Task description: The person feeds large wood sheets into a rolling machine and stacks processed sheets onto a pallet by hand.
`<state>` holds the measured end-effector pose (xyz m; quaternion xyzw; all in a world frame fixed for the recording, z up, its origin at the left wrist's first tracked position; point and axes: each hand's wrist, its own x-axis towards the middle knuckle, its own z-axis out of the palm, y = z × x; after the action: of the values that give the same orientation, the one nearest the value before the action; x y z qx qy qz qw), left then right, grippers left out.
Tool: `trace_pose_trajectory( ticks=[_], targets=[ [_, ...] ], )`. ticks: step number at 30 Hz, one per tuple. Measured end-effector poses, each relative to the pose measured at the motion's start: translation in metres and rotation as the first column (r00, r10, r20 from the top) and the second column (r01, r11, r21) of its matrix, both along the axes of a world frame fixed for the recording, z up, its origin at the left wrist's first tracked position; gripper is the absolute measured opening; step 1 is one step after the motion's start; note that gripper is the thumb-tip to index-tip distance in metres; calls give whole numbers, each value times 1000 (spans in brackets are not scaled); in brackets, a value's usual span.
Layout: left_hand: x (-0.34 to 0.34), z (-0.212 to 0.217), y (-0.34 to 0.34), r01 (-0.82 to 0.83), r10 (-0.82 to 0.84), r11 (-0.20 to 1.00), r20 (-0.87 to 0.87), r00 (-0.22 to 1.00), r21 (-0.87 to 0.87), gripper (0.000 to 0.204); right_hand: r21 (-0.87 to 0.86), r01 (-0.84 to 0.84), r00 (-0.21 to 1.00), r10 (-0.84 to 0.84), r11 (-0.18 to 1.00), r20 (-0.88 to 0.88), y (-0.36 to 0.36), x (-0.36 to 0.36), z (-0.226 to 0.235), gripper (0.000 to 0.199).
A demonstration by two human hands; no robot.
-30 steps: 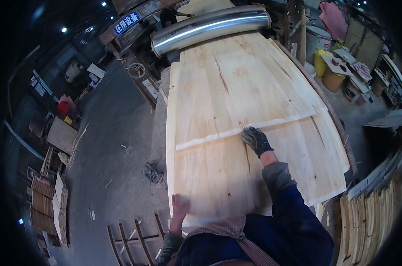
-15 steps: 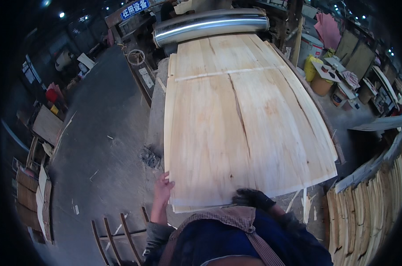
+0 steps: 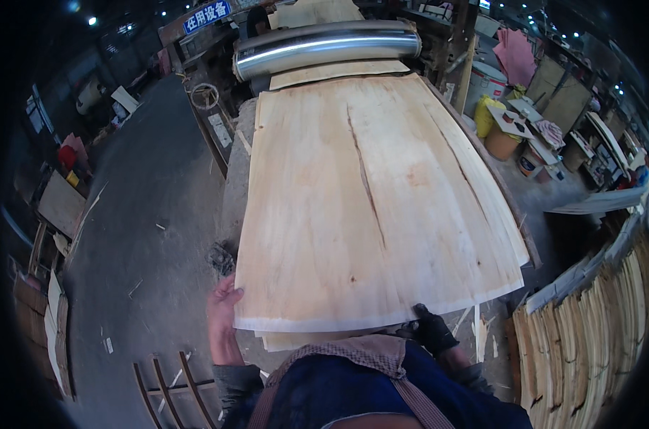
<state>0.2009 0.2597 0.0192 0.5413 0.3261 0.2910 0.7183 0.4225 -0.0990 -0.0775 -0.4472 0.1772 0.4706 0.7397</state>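
Observation:
A large pale wood veneer sheet (image 3: 324, 214) with dark lengthwise cracks lies before me on top of other veneer, whose edge (image 3: 288, 341) shows below it. My bare left hand (image 3: 225, 304) pinches the sheet's near left corner, fingers closed on its edge. At the near edge, right of the middle, my right hand (image 3: 433, 330) in a black glove grips the sheet; some of its fingers are hidden at the edge. Across the far end lies a shiny metal roller (image 3: 328, 48), with a strip of another veneer sheet (image 3: 338, 72) passing beneath it.
Stacked veneer (image 3: 589, 336) stands at the right. Behind it are buckets (image 3: 502, 143) and a yellow bag (image 3: 487, 118). A handwheel (image 3: 204, 96) sits left of the roller. Near my left lies a slatted frame (image 3: 174, 390) on the floor (image 3: 145, 236).
The veneer ahead has slid farther under the roller, and the top sheet's far edge now shows separately. The near edge has lifted slightly, and my left hand has shifted left with its corner.

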Motion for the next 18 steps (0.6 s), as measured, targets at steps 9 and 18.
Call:
trace_pose_trajectory(
  ticks=[9, 18],
  targets=[
    [7, -181, -11, 257, 310, 752, -669, 676, 608, 68, -81, -24, 905, 57, 996, 422, 94, 154, -59, 32],
    [3, -175, -24, 193, 263, 852, -716, 647, 487, 84, 454, 150, 940, -270, 878, 211, 217, 226, -57, 31]
  ],
)
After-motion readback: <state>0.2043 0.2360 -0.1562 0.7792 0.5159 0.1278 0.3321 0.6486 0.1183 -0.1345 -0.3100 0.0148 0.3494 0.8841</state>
